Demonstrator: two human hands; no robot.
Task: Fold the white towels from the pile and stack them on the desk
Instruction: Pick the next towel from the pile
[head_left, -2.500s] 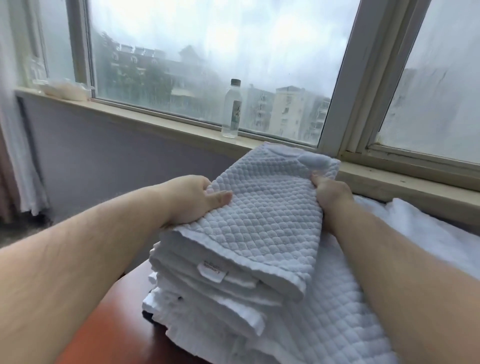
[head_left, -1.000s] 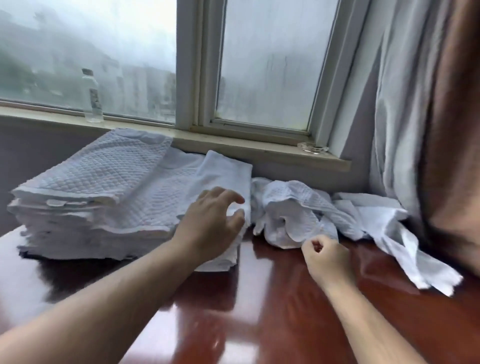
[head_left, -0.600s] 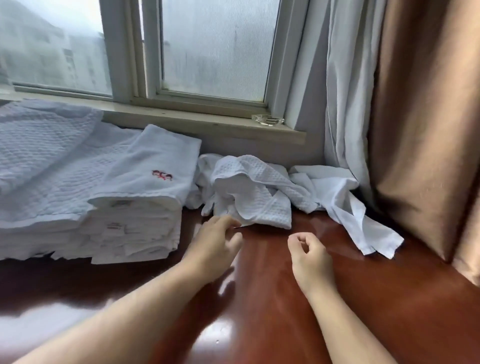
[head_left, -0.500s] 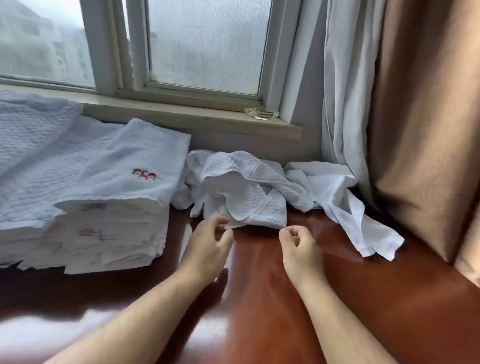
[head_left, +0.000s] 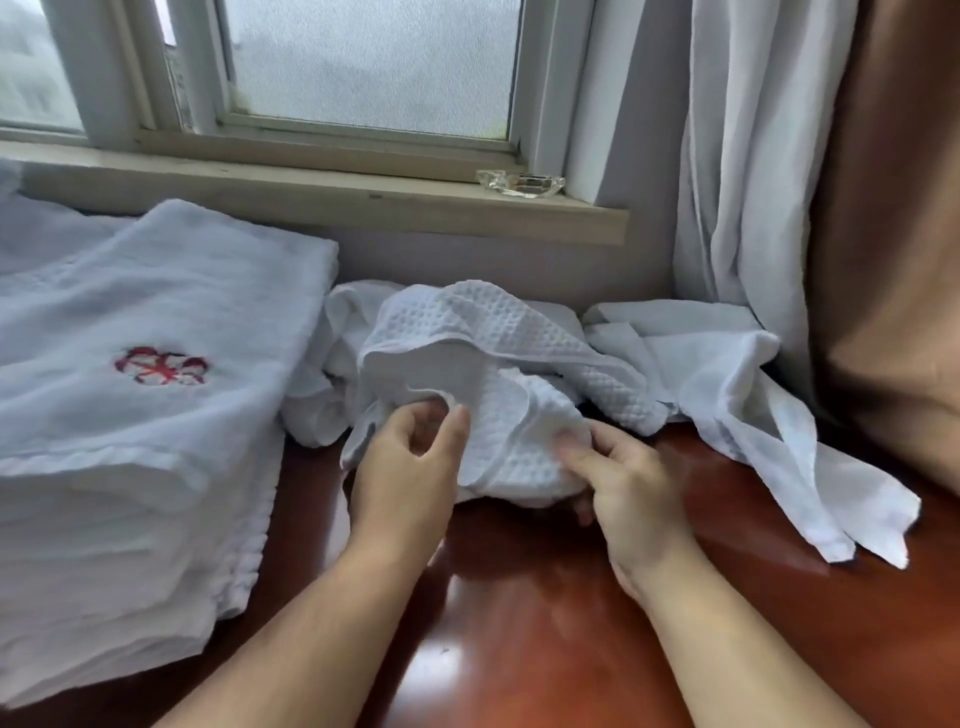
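A crumpled white waffle-weave towel (head_left: 498, 358) lies at the back of the red-brown desk (head_left: 571, 623), on a loose pile with a thinner white cloth (head_left: 727, 384) spilling to the right. My left hand (head_left: 410, 467) pinches a hem of the waffle towel between thumb and fingers. My right hand (head_left: 623, 483) grips the towel's lower right bulge, fingers curled into the fabric. On the left stands a stack of folded white towels (head_left: 130, 441); its top one bears a red embroidered mark (head_left: 161, 366).
A window sill (head_left: 322, 200) runs behind the desk, with a clear glass ashtray (head_left: 519, 183) on it. White sheer curtain (head_left: 743, 171) and brown drape (head_left: 893, 234) hang at the right, close to the thin cloth.
My view swung right from the folded stack to the loose pile. Both hands moved forward from the bare desk and took hold of the waffle towel.
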